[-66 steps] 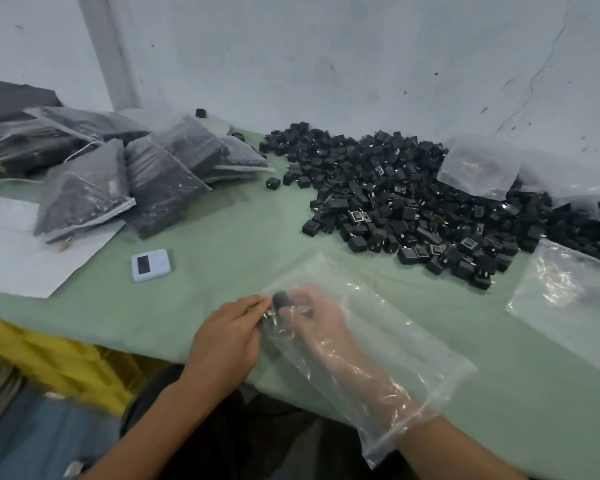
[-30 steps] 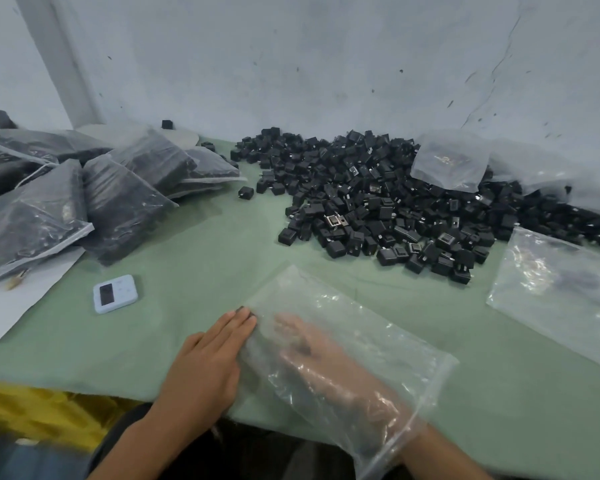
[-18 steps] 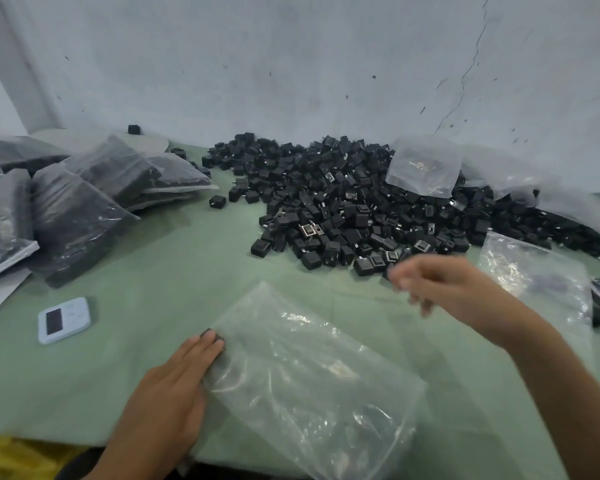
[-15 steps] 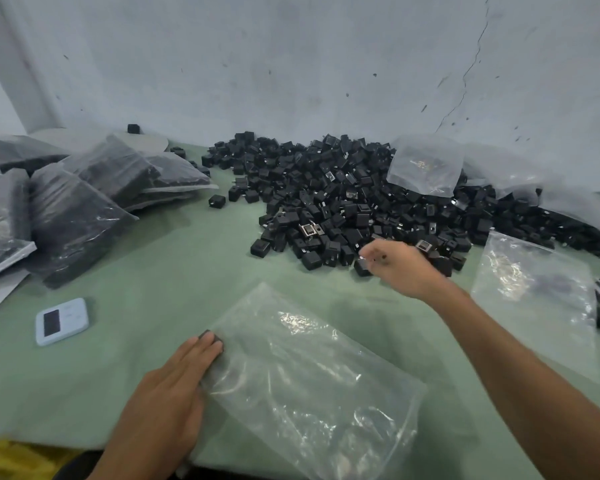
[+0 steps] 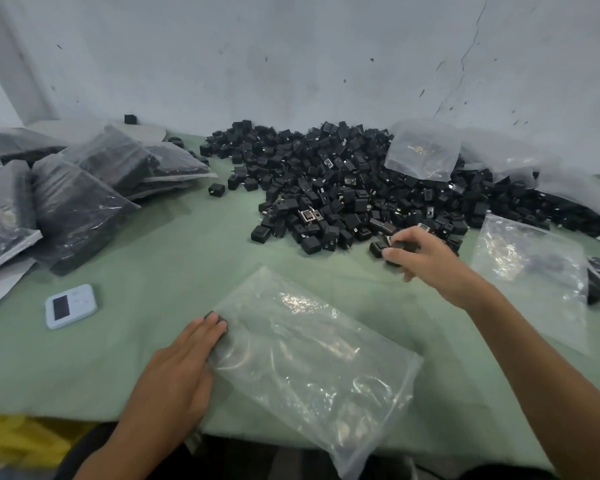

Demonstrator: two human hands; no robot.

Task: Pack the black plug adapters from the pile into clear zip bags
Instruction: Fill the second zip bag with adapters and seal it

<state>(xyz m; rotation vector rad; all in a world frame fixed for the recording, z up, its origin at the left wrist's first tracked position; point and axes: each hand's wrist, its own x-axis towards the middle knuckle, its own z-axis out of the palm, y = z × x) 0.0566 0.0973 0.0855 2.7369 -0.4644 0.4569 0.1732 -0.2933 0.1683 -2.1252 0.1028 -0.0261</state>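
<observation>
**Left hand on the bag, right hand at the pile**

Head view. Lays the left hand [image 5: 184,368] flat, fingers straight and together, on the left edge of the clear zip bag [image 5: 312,362], pressing it to the green table [image 5: 153,258]. Small dark piece [image 5: 214,317] right at the fingertips, at the bag's far-left corner; cannot tell whether inside the bag or beside it. Bag slanting from that corner toward the near right, its near end past the table's near edge.

Holds the right hand [image 5: 420,258] at the near edge of the pile of black plug adapters [image 5: 343,188], fingers curled, thumb and fingers pinching one black adapter [image 5: 400,244]; blurred, so nothing finer to tell of the grip. Pile spread far and right of centre, up against the wall [image 5: 291,64].

Far left on the table: filled bags [image 5: 80,206] of dark pieces, leaning on one another. Near them, well apart from the left hand, a pale blue device [image 5: 70,306] with a dark screen. Right of the right hand, an empty clear bag [image 5: 530,271] lying flat. Another clear bag [image 5: 423,150] resting on top of the pile, far right.
</observation>
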